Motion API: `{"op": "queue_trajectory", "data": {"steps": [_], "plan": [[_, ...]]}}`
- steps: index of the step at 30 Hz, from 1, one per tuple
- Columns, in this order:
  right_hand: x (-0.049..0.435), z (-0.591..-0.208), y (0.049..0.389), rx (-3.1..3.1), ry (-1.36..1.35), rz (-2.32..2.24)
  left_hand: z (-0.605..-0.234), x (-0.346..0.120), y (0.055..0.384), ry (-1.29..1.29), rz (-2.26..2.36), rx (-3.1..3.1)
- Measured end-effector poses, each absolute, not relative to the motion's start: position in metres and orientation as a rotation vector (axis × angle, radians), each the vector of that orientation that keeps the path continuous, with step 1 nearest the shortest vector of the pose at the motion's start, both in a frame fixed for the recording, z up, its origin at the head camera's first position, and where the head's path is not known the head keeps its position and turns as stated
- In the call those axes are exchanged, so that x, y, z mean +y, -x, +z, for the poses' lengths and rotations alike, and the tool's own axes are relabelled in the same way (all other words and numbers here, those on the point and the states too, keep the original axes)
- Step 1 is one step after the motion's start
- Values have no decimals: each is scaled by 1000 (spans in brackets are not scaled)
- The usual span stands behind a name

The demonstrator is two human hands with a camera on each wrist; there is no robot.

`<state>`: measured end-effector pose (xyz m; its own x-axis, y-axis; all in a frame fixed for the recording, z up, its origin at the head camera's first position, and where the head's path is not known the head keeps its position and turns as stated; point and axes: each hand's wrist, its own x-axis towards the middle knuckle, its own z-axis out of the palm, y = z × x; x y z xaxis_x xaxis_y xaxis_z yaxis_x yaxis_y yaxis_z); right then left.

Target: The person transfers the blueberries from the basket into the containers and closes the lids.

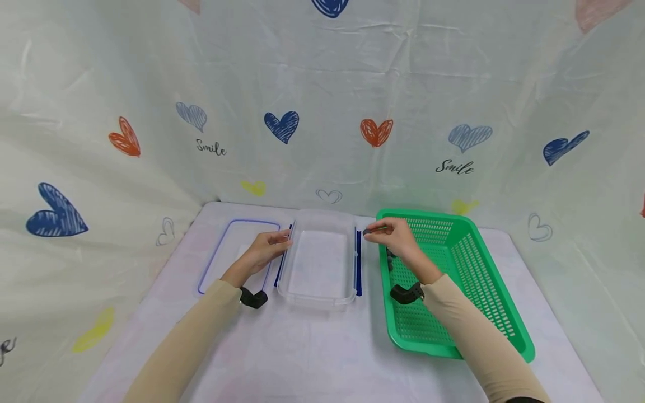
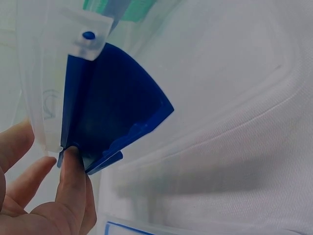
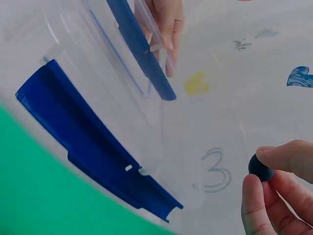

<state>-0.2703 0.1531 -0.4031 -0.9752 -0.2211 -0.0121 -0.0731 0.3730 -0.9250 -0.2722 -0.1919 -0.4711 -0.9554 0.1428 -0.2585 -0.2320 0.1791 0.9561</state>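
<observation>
A clear plastic container (image 1: 316,299) with blue side latches stands lidless on the table. My left hand (image 1: 264,250) rests against its left side, fingertips touching near the left blue latch (image 2: 115,98), which hangs swung out. At the right side, the other blue latch (image 3: 93,137) hangs outward too. My right hand (image 1: 395,238) pinches a small dark ball (image 3: 260,168) between thumb and fingertips, raised between the container and the green basket (image 1: 504,291). Through the clear wall nothing shows inside the container.
A clear lid with a blue rim (image 1: 216,252) lies left of the container, partly behind the left hand. Several small dark pieces (image 1: 390,262) sit along the basket's left wall. A white curtain (image 1: 322,73) printed with hearts hangs behind the table (image 1: 302,352).
</observation>
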Motion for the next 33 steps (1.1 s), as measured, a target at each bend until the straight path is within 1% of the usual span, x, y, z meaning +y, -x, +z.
{"op": "queue_trajectory", "data": {"steps": [14,24,33], "plan": [[118,-404,281,2456,321,-1696,-467,-190,268,75,1874,2152],[99,-416,290,2522,357,-1656,-470,-191,270,70,1862,2158],[86,-424,294,2564,322,-1587,-468,-191,269,74,1857,2167]]}}
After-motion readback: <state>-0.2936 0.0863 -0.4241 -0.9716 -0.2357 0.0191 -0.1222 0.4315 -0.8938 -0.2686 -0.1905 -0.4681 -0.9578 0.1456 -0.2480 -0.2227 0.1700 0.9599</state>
